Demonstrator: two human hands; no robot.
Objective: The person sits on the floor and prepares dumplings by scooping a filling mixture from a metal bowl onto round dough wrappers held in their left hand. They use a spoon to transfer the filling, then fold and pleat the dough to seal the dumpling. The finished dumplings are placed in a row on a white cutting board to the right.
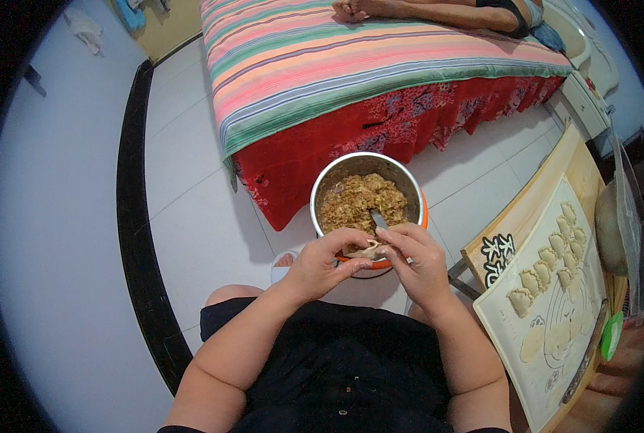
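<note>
Between the fingertips of both hands is a pale dough dumpling [367, 251], partly covered by the fingers. My left hand [322, 265] grips it from the left with thumb and forefinger. On the other side my right hand [421, 265] pinches its edge. Just beyond and below them stands a round metal bowl [365, 154] of brown minced filling [358, 198]. A metal utensil handle [379, 219] sticks up out of the filling, close to my right fingers. Something orange [424, 208] shows around the bowl's lower right side.
At right, a wooden table [546, 177] bears a white mat [497, 307] with rows of shaped dumplings [530, 281], flat dough rounds [559, 335] and a green item [611, 335]. Ahead is a bed with a striped cover [300, 79]; a person's legs [437, 11] lie on it. A wall [62, 216] runs along the left.
</note>
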